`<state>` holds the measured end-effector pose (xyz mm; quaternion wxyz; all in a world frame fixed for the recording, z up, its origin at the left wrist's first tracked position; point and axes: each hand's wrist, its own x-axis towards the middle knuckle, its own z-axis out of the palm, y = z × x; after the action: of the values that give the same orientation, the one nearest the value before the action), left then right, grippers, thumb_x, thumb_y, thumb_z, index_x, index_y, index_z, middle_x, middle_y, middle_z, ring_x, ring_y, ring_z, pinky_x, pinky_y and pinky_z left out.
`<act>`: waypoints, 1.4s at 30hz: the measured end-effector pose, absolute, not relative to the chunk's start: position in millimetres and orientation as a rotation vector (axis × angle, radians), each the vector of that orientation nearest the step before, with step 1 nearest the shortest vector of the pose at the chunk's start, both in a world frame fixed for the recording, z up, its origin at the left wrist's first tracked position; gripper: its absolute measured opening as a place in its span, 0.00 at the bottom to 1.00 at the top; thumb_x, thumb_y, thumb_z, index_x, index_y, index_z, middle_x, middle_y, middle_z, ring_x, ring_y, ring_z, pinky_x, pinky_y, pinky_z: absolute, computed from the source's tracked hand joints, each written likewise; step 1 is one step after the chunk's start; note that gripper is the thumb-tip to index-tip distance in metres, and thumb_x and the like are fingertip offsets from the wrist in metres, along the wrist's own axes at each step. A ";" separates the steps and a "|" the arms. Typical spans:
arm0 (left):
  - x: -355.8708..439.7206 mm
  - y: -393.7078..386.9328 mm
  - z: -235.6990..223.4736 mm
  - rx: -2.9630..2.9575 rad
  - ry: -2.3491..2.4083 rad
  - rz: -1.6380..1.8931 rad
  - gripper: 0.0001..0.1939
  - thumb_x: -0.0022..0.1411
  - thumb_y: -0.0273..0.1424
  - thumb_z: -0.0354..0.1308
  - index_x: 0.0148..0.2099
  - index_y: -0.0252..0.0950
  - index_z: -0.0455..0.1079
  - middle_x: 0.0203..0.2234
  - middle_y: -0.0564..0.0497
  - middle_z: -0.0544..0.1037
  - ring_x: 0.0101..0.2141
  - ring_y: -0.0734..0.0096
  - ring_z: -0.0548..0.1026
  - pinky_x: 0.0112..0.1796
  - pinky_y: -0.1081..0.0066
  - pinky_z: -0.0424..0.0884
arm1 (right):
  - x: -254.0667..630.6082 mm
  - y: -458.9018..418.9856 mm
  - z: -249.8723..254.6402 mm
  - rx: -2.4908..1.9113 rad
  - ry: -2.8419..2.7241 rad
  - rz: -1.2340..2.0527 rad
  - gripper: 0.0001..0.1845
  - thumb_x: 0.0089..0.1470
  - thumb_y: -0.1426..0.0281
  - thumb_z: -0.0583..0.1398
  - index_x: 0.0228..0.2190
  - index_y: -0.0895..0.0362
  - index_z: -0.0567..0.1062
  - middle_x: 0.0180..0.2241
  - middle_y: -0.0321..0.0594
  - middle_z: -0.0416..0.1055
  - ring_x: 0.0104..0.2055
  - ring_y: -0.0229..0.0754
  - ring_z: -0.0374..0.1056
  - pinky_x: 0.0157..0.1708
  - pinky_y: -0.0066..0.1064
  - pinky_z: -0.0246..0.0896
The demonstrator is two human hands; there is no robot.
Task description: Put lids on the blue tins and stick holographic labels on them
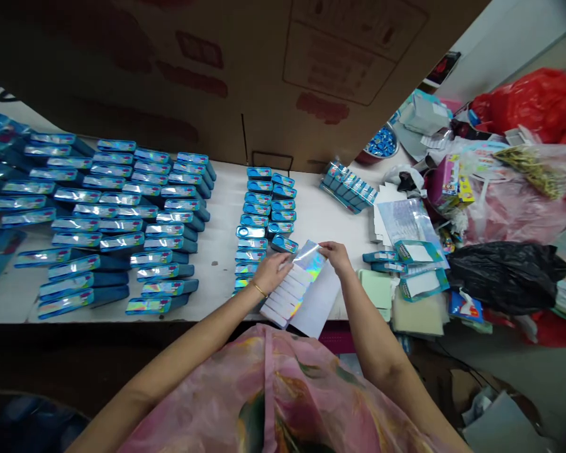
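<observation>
A shiny rainbow-coloured holographic sticker sheet with white strips across its lower left part lies at a slant near the table's front edge. My right hand pinches its upper right corner. My left hand, with a gold bangle at the wrist, has its fingers closed at the sheet's left edge; its fingertips are partly hidden. Under the sheet, a pale paper reaches past the table edge. Just beyond my left fingers sits a small blue box, one of several standing in two columns.
Many blue boxes stand in rows on the left. A large cardboard carton rises along the back. Wrapped boxes, a bowl of blue pieces, green cards and a black plastic bag crowd the right.
</observation>
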<state>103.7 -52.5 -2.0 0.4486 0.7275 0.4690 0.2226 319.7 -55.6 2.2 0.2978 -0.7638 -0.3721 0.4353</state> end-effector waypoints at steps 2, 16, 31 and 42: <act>120.0 -58.1 -6.7 1.769 1.183 0.471 0.19 0.50 0.36 0.55 0.45 0.34 0.68 0.36 0.45 0.75 0.36 0.65 0.72 0.37 0.68 0.67 | 328.2 -66.2 0.9 -1.848 -0.941 1.179 0.13 0.36 0.63 0.61 0.25 0.60 0.73 0.21 0.37 0.69 0.25 0.38 0.63 0.28 0.31 0.57; 131.0 -48.3 -3.9 1.450 1.219 0.534 0.12 0.49 0.35 0.53 0.31 0.32 0.72 0.25 0.52 0.76 0.27 0.71 0.71 0.30 0.73 0.65 | 297.4 -70.5 31.5 -1.376 -2.705 0.003 0.16 0.57 0.73 0.48 0.46 0.55 0.66 0.45 0.43 0.65 0.42 0.43 0.57 0.40 0.36 0.50; 117.5 -39.1 -7.8 1.407 1.351 0.763 0.11 0.52 0.35 0.52 0.34 0.37 0.73 0.32 0.48 0.77 0.36 0.66 0.72 0.39 0.67 0.65 | 258.2 -63.6 94.3 -1.640 -1.518 0.971 0.07 0.47 0.69 0.54 0.25 0.58 0.71 0.26 0.36 0.67 0.27 0.34 0.61 0.28 0.26 0.56; 60.6 -33.7 10.0 0.577 1.255 1.030 0.26 0.36 0.37 0.65 0.39 0.30 0.68 0.23 0.53 0.72 0.23 0.78 0.69 0.28 0.73 0.66 | 193.1 -32.5 31.8 -1.607 -0.591 1.294 0.11 0.34 0.64 0.61 0.23 0.59 0.72 0.20 0.32 0.67 0.21 0.32 0.60 0.20 0.24 0.52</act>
<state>60.6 -33.7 10.0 0.6514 0.2543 0.5526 0.4534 193.1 -32.5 31.8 0.4776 -0.6578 -0.2418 0.5298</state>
